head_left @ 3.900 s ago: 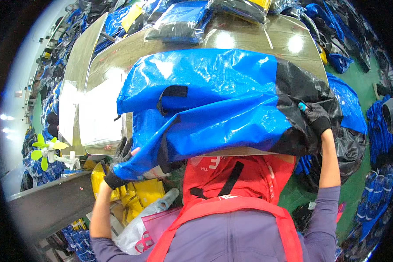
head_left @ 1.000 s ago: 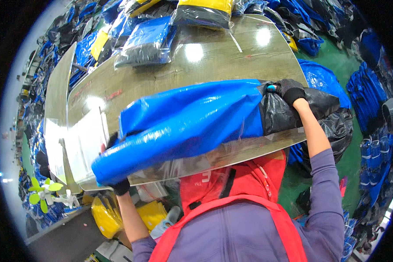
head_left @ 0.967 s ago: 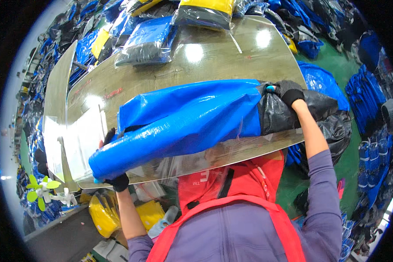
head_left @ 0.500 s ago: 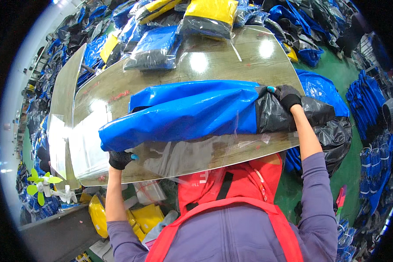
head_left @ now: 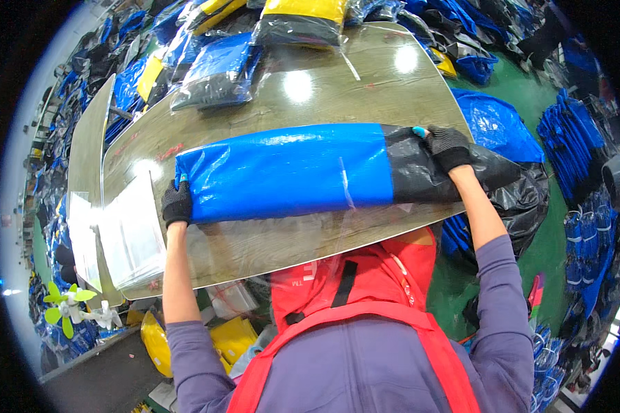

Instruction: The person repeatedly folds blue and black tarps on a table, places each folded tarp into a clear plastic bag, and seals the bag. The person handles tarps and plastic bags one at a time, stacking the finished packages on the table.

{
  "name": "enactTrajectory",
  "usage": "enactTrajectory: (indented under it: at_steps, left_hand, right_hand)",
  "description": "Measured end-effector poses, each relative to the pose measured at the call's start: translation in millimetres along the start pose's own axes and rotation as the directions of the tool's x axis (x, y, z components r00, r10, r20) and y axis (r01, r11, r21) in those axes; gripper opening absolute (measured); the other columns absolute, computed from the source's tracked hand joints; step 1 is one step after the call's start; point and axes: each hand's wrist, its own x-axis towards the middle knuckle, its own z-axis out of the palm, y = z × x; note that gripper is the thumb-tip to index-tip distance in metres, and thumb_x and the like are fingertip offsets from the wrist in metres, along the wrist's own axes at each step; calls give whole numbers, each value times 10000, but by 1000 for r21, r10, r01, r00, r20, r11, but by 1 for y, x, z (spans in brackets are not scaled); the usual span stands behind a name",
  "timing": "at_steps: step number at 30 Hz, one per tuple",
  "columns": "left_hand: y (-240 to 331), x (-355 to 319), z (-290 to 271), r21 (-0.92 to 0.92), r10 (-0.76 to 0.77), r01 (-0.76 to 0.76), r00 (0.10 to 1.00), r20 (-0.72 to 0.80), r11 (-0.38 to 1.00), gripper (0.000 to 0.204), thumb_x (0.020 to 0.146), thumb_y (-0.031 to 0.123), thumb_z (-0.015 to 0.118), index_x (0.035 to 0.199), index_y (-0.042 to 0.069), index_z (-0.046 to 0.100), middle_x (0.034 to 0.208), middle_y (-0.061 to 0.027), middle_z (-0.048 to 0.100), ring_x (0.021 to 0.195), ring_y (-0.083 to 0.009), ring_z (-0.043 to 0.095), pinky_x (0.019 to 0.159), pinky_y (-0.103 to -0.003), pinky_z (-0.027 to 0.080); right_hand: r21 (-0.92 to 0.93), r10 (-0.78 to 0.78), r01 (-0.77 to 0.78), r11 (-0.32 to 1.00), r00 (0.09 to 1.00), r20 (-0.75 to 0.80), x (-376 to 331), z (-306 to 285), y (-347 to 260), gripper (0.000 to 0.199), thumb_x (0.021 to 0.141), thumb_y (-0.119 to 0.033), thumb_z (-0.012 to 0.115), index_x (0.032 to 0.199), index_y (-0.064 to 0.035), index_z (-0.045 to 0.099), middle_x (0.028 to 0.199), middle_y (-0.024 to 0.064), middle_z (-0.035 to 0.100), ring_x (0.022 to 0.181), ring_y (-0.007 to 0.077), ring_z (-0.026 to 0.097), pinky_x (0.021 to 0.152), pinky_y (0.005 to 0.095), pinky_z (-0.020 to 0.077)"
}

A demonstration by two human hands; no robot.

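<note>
1. My left hand is clamped on the left end of the blue-and-black bag, thumb lying on the blue and the other fingers at the end edge, partly out of sight.
2. My right hand appears closed over the black part near the other end, its thumb at the upper edge; how much cloth the fingers have gathered, I cannot tell.
3. The bag lies between my hands as a long, narrow band across the tabletop. The blue stretch looks fairly smooth, the black more creased, and its tapering end reaches past the right edge, over a black plastic heap.
4. I judge the step in hand to be folding lengthwise: drawing the band straight and flattening it. The length is not yet doubled over.
5. For the next move, I think I need to square the left end, press out trapped air and bring the loose black end into line before any crosswise fold. If I let go too soon, the slick layers could spring apart.
6. Beyond the bag, a clear-wrapped blue-and-black packet sits on the far side. White sheets lie just beside my left hand, so I should keep the fold clear of them.
</note>
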Motion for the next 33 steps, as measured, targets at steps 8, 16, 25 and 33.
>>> enactTrajectory:
  at_steps: [8,16,25,33]
  left_hand:
    - [135,-38,21,299,680,-654,733,25,695,686,870,506,515,1453,176,366,1517,-228,255,1420,-399,195,1144,-548,71]
    - [111,-39,63,408,651,-628,753,100,663,759,805,667,522,1422,236,420,1511,-183,298,1426,-396,165,1125,-597,14]
    - [176,-60,-13,570,357,-311,934,33,761,511,887,394,520,1234,25,586,1366,-211,486,1321,-368,383,1132,-540,152]
    - [291,-124,84,107,886,-901,433,166,421,758,805,631,520,1400,166,448,1492,-184,336,1412,-379,226,1110,-638,17]
  right_hand:
    - [-41,-59,62,997,996,61,7,-11,-10,382,902,-424,480,914,-113,701,872,150,688,825,332,668,730,454,512]
    - [68,-546,542,837,836,55,-28,-43,-109,615,880,-522,485,1432,-272,384,1527,90,304,1397,405,242,1058,696,142]
    - [62,-482,481,875,876,-1,-33,7,-110,624,888,-538,459,1444,-272,362,1536,88,279,1406,410,202,1049,714,104]
    - [348,-58,3,937,987,150,-63,-81,2,495,841,-332,555,1316,-194,543,1339,179,513,1236,395,468,1058,514,320]
